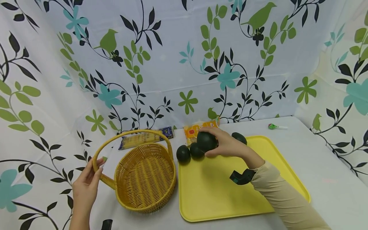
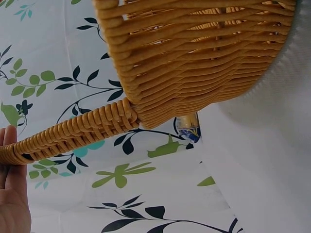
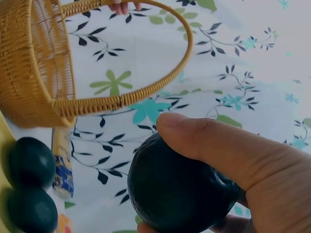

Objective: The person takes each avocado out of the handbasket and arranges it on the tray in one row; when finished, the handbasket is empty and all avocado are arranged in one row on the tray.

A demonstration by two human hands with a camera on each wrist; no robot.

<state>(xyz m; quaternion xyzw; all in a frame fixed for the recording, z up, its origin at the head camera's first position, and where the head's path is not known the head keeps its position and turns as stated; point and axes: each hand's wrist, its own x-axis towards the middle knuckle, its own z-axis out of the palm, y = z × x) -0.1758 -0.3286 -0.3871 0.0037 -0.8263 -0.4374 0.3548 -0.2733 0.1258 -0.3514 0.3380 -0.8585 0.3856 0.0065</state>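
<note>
My left hand (image 1: pixel 86 187) grips the arched handle of a yellow-brown wicker basket (image 1: pixel 117 174), which leans a little on the table with nothing inside. In the left wrist view, that hand (image 2: pixel 13 194) shows only at the edge, fingers around the handle (image 2: pixel 73 136). Above the far left part of a yellow tray (image 1: pixel 218 195), my right hand (image 1: pixel 227 143) holds a dark green avocado (image 1: pixel 206 141); the right wrist view shows the thumb across this avocado (image 3: pixel 177 187). Two avocados (image 1: pixel 183 154) sit side by side at the tray's left back corner, and another avocado (image 1: pixel 239 138) lies behind the right wrist.
Behind the basket lies a pasta packet (image 1: pixel 141 140) with a blue end. An orange packet (image 1: pixel 198 128) is at the tray's back edge. A lollipop (image 1: pixel 273 126) lies at the back right. Patterned cloth (image 1: pixel 172 76) hangs behind and beside the white table.
</note>
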